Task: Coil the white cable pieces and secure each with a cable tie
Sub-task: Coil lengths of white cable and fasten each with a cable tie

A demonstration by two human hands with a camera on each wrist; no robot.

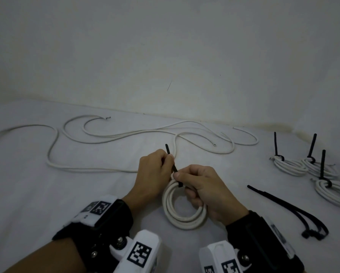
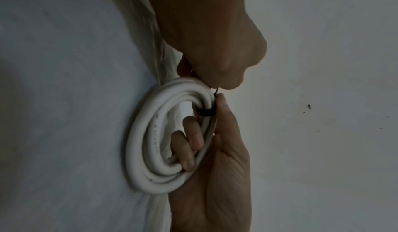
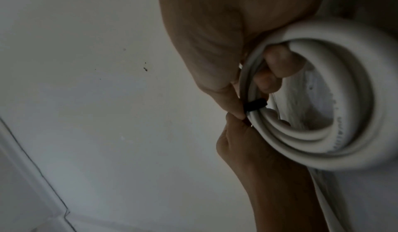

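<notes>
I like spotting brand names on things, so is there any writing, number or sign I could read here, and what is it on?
No text here can be read.
Coiled white cable: a printed line runs along its jacket, too blurred to read.
Wrist-band markers: black-and-white square code patterns, no letters or numbers.
Black cable tie, pinched by the left hand: no marking visible.

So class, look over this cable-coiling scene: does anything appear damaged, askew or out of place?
Nothing looks damaged. The finished white cable coils at the right each have a long black tie tail sticking up untrimmed. Loose white cable pieces sprawl uncoiled across the white sheet, simply work remaining.
</notes>
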